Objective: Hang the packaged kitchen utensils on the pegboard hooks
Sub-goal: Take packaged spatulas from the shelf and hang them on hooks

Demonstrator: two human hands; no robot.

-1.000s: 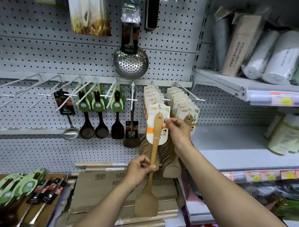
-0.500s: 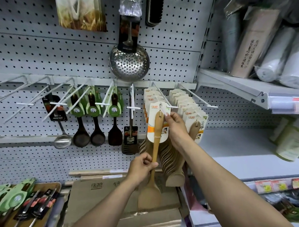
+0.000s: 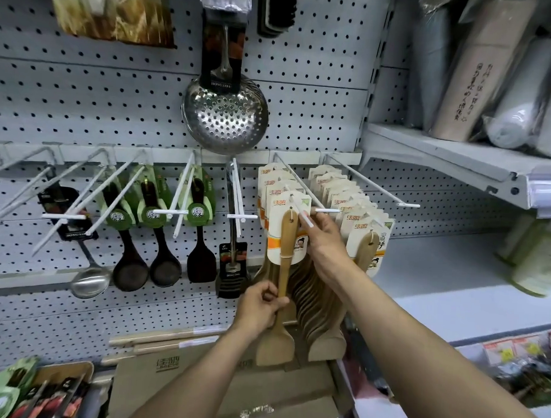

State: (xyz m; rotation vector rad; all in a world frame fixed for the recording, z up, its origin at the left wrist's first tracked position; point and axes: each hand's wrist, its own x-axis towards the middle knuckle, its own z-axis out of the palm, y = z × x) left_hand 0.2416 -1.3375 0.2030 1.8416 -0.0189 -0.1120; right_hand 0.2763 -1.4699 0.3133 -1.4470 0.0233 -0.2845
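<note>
A packaged wooden spatula (image 3: 287, 241) with a white and orange card hangs at the front of a white pegboard hook (image 3: 292, 187). The hook's tip passes through the hole in the card. My left hand (image 3: 260, 309) grips the spatula's handle low down. My right hand (image 3: 325, 239) pinches the card's right edge beside the hook tip. Behind it on the same hook hang several more carded spatulas (image 3: 270, 183). A second full row (image 3: 356, 212) hangs on the hook to the right.
Dark ladles and turners (image 3: 165, 235) hang on hooks to the left, under a steel skimmer (image 3: 224, 115). Several bare hooks (image 3: 32, 179) stick out at far left. A cardboard box (image 3: 259, 394) lies below. A box of utensils (image 3: 39, 391) sits at bottom left, with shelves (image 3: 459, 160) at right.
The view has come closer to the pegboard. The spatula's card has gone onto the hook tip, my right hand moving up with it; my left hand keeps its grip on the handle.
</note>
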